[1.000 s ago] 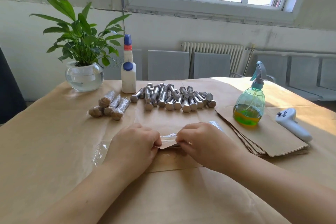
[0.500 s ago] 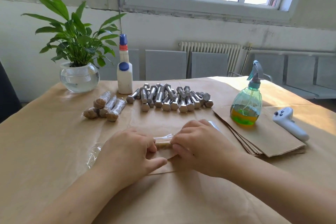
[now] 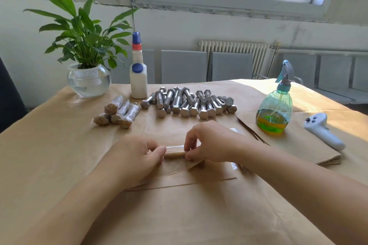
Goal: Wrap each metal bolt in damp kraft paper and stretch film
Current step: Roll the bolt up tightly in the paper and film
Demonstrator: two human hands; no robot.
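Left hand (image 3: 137, 157): is pinching the roll's left end.
Right hand (image 3: 209, 143): is pinching its right end.
Roll (image 3: 174, 154): is lying crosswise between both grips, film (image 3: 175, 147) just beyond.

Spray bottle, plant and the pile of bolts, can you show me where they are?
Spray bottle (image 3: 274, 109): head view, on its clear green belly.
Plant (image 3: 83, 32): head view, on its leaves.
Bolts (image 3: 189, 103): head view, on the middle of the bare pile.
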